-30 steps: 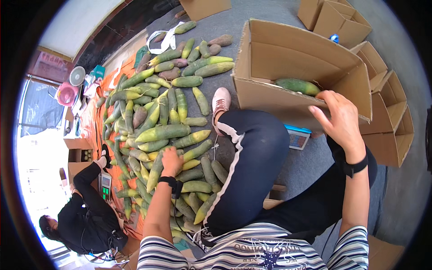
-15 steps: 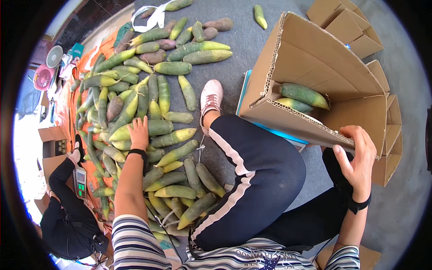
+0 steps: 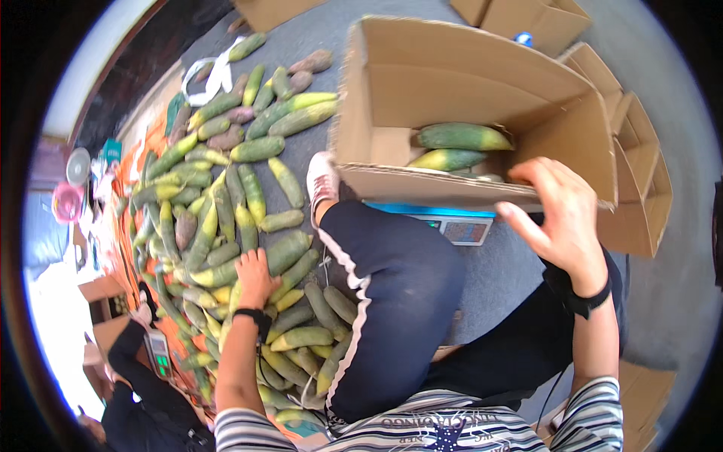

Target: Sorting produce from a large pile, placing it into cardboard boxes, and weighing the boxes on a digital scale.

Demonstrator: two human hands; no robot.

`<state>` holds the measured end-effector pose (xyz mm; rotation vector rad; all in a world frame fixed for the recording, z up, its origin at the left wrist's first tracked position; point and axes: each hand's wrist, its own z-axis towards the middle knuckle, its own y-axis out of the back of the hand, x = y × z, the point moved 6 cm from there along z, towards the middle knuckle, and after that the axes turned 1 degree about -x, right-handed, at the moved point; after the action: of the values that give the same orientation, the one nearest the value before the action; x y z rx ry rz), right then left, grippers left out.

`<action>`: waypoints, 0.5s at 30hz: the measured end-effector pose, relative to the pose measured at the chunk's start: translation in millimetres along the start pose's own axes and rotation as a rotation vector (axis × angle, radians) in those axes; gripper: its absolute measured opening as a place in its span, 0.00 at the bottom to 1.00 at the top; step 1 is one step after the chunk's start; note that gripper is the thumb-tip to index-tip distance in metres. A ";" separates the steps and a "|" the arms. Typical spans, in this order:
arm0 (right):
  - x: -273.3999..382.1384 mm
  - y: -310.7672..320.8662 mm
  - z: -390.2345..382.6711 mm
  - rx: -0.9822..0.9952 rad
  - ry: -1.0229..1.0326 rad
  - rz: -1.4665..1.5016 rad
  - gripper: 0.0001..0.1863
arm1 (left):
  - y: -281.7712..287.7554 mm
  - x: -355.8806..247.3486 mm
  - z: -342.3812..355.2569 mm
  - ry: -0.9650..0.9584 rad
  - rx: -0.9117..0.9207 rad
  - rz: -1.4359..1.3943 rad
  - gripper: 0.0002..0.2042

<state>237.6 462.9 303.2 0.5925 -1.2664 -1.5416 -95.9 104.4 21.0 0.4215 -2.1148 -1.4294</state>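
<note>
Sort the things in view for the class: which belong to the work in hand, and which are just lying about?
Apparently in use:
- left hand, on the heap
- right hand, at the large carton's near rim
- green radishes
- large carton
- scale by the carton

Apparently lying about:
- white bag
- pink round object
- small blue object

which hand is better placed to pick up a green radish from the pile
Left, most likely: the left hand is down on the piled green radishes, touching one, while the right hand is across at the open carton's near edge.
</note>
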 end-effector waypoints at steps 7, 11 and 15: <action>-9.9 3.6 -18.0 -0.071 0.027 0.007 0.20 | 61.1 -15.3 -59.5 -0.044 -0.216 -0.163 0.39; -14.1 2.2 -22.6 -0.080 0.013 0.045 0.20 | 106.2 -0.6 -79.6 0.035 -0.340 -0.372 0.38; -11.7 1.2 -21.1 -0.061 0.020 0.003 0.20 | 198.1 -0.2 -102.2 0.246 -0.616 -0.853 0.36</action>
<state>260.1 464.6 294.9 0.5645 -1.2004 -1.5626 -26.0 104.3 232.6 1.2471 -1.2098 -2.2289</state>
